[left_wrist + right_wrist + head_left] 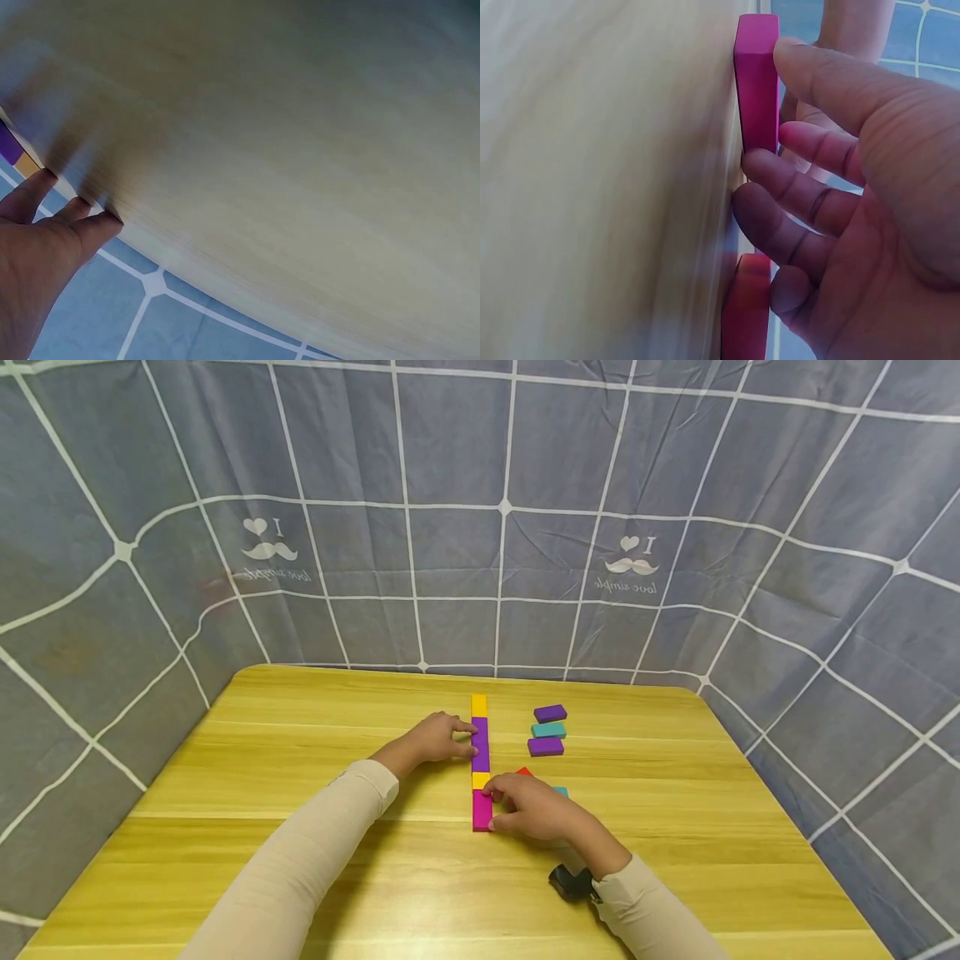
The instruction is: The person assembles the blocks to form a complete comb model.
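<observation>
A straight row of flat blocks runs away from me: a magenta block (482,811) nearest, a yellow block (481,781), a long purple stretch (481,762) and another yellow block (479,705) at the far end. From the left, my left hand (433,737) reaches to the purple stretch, thumb and a fingertip spread along its side. My right hand (536,810) is at the magenta block. Its thumb touches the near end and a fingertip the far end, both along the right edge, as the right wrist view (757,97) also shows.
Right of the row lie two purple blocks (545,747) (551,713) with a teal block (549,730) between them. A red block (524,772) and a blue block (561,791) are partly hidden by my right hand. A grey curtain (450,552) hangs around the wooden table (300,710).
</observation>
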Motion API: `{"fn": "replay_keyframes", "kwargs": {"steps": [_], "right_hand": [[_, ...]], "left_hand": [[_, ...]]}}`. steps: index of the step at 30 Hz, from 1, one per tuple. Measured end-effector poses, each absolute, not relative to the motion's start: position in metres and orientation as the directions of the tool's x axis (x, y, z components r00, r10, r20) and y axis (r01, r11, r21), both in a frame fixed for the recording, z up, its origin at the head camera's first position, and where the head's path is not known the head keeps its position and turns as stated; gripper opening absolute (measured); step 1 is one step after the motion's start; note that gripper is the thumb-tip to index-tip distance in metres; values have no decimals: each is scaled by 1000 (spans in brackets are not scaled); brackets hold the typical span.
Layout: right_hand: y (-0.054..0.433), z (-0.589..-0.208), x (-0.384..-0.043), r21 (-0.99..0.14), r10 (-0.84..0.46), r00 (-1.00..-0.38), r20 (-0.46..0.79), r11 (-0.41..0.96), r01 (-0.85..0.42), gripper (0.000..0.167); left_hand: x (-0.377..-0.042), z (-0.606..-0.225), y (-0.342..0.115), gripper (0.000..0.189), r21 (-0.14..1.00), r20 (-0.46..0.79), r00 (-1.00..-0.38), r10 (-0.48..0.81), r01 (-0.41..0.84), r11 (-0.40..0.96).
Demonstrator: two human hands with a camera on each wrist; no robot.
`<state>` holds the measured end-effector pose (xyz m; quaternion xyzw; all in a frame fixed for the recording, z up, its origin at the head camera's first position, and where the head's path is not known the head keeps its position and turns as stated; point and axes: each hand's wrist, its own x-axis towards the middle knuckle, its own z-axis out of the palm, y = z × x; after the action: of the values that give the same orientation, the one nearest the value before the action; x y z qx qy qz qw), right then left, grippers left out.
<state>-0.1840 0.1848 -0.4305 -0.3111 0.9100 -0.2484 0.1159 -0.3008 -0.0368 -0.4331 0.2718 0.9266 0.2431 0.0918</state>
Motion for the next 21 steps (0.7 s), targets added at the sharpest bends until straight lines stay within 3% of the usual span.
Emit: {"fn": "replay_keyframes", "kwargs": {"steps": [21], "right_hand": [[181,-429,-183,-506,-607,-792,-64,704,-498,34]], "left_hand": [[-288,-434,-35,45,470,-4,-829,559,492,733]]}}
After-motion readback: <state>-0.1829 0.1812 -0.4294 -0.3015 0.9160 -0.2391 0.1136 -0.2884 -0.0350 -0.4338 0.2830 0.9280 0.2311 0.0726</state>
